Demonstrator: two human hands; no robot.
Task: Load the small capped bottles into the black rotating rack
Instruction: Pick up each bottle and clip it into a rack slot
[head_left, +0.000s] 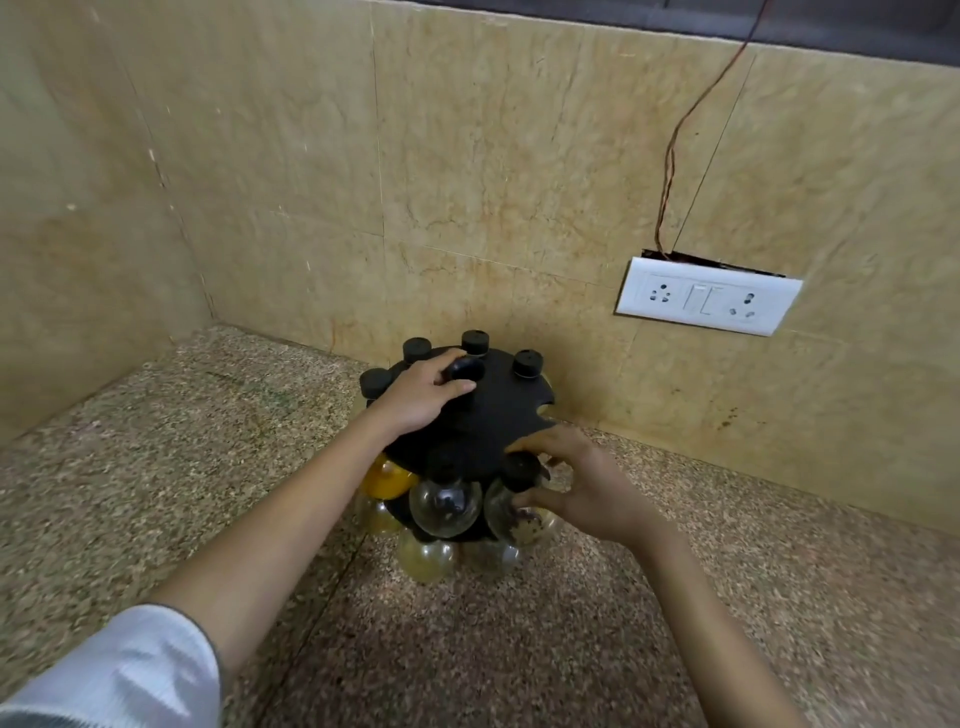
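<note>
1. Head view: right hand (579, 491) pinches a round clear bottle (519, 517), black-capped with dark specks inside, at the black rack's (483, 421) near edge.
2. Left hand (421, 397) grips the rack's top knob (466, 368).
3. 4 caps (475, 342) line its far rim, above a speckled stone counter (208, 441).

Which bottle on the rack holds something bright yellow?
The yellow-filled bottle under the rack's front-left edge; its neighbours look clear or brownish.
</note>
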